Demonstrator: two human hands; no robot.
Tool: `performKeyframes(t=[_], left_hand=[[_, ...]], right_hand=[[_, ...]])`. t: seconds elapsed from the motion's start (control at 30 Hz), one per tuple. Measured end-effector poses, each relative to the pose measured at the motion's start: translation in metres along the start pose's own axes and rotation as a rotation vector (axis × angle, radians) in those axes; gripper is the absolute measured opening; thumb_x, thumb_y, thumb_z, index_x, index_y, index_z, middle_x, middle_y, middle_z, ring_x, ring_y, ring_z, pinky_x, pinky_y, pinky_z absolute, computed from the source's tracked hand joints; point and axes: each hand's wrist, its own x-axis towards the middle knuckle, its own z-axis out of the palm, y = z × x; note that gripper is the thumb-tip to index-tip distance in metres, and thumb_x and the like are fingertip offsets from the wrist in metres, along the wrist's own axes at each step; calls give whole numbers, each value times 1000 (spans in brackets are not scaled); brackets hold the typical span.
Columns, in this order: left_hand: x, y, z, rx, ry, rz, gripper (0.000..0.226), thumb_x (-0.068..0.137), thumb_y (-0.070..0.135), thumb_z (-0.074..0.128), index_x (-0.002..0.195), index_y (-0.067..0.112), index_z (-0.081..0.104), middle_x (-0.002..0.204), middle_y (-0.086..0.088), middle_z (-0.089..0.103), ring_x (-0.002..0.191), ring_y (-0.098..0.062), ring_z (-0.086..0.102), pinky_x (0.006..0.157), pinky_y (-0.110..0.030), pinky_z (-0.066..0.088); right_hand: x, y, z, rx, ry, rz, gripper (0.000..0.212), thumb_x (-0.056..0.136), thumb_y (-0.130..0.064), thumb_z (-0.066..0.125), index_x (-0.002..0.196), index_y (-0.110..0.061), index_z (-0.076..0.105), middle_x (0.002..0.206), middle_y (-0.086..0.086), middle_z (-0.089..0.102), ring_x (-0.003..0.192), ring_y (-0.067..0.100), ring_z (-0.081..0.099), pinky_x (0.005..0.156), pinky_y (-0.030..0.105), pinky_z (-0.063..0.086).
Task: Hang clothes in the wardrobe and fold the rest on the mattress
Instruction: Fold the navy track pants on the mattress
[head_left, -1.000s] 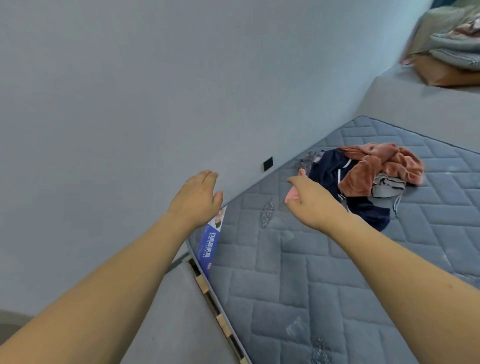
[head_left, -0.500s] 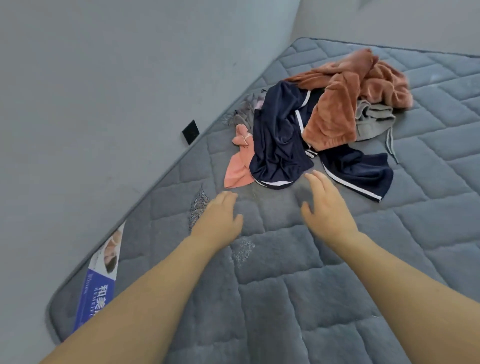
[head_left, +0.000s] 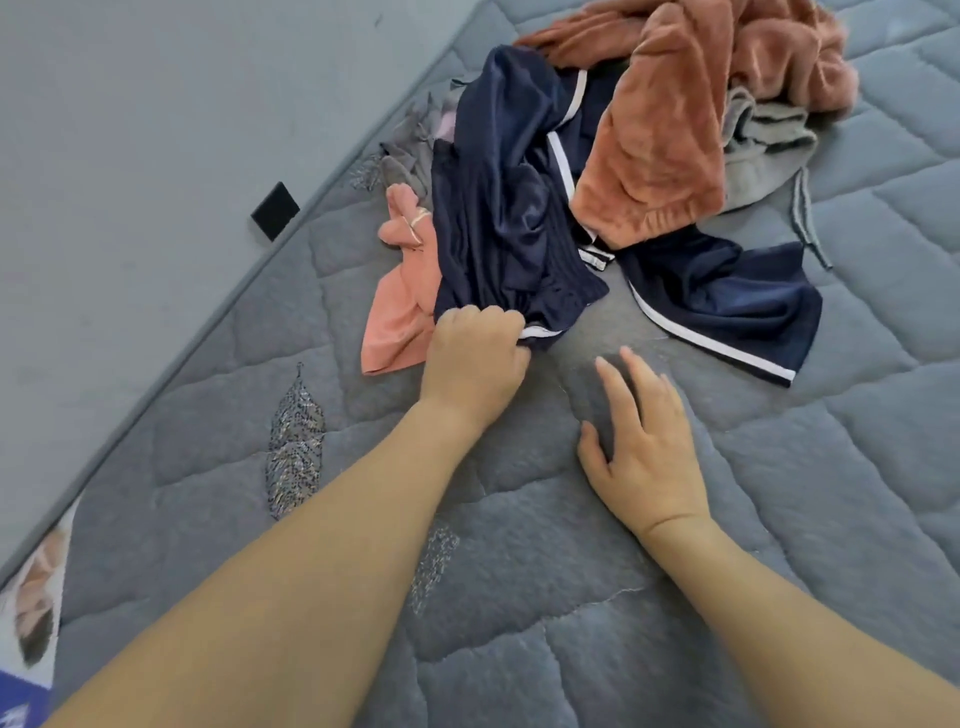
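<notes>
Navy shorts (head_left: 498, 208), upper centre of the frame atop the clothes pile (head_left: 675, 130) on the mattress (head_left: 519, 597), are pinched at the hem by the left hand (head_left: 475, 358); the right hand (head_left: 644, 441) is spread. The shorts are best drawn clear gently, the hem kept firmly pinched.

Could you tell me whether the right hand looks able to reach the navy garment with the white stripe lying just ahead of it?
Probably yes: the right hand is open, holds nothing, and only bare grey quilted mattress lies between it and the navy white-striped garment.
</notes>
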Motion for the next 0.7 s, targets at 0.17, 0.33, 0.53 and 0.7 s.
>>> performKeyframes(t=[0.17, 0.33, 0.53, 0.7], left_hand=[[-107, 7, -20, -528, -421, -174, 13, 72, 27, 41, 65, 18, 48, 57, -1, 52, 62, -24, 44, 53, -32, 29], [-183, -7, -40, -263, -491, 91, 31, 71, 50, 54, 95, 30, 57, 91, 12, 55, 88, -12, 49, 74, -31, 44], [-146, 21, 0, -194, -484, -261, 117, 56, 97, 40, 149, 49, -14, 159, 15, -27, 146, -13, -29, 106, -59, 23], [-134, 15, 26, -115, -701, -247, 135, 43, 107, 31, 143, 47, -35, 134, 16, -61, 124, -9, -58, 108, -61, 7]], right_hand=[[-2, 6, 3, -83, 44, -102, 61, 90, -22, 58, 147, -13, 36, 151, 15, 32, 141, 33, 35, 118, 54, 22], [-2, 5, 4, -102, 48, -174, 56, 95, -25, 54, 146, -16, 34, 151, 14, 30, 140, 33, 36, 116, 56, 27], [-3, 7, 6, -26, 73, -112, 64, 90, -21, 65, 146, -15, 33, 152, 12, 27, 142, 29, 32, 120, 50, 19], [3, 5, -3, -27, 23, -109, 80, 82, -16, 68, 150, -18, 25, 156, 16, 20, 146, 29, 21, 120, 54, 16]])
